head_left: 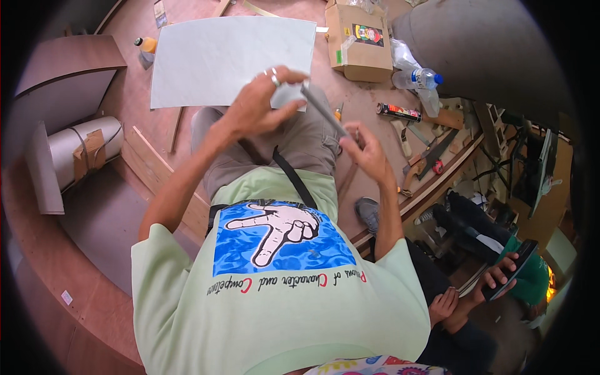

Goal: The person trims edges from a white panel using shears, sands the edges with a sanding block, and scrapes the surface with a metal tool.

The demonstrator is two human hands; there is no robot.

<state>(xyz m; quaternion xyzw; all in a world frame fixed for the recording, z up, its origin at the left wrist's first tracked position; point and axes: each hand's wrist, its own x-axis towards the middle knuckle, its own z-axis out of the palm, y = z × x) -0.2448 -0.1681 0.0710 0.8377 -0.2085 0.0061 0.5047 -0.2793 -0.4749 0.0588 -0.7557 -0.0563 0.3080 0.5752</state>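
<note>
My right hand [367, 153] closes round the near end of a thin, straight grey strip [325, 111], which slants up and left over my lap. At its far end the fingertips of my left hand [265, 103] meet it, with the thumb a little apart; rings show on that hand. The strip's exact kind cannot be made out. Beyond my left hand, a large pale grey-white sheet [225, 59] lies flat on the reddish-brown wooden surface, its near edge by my knees.
A cardboard box [356, 53] stands at the far right, near a water bottle [419, 79]. A sealant tube [399, 112] and a handsaw [437, 153] lie right of my knee. A small orange-capped bottle [147, 44] is far left. Another person's hand holds a phone [512, 269] at lower right.
</note>
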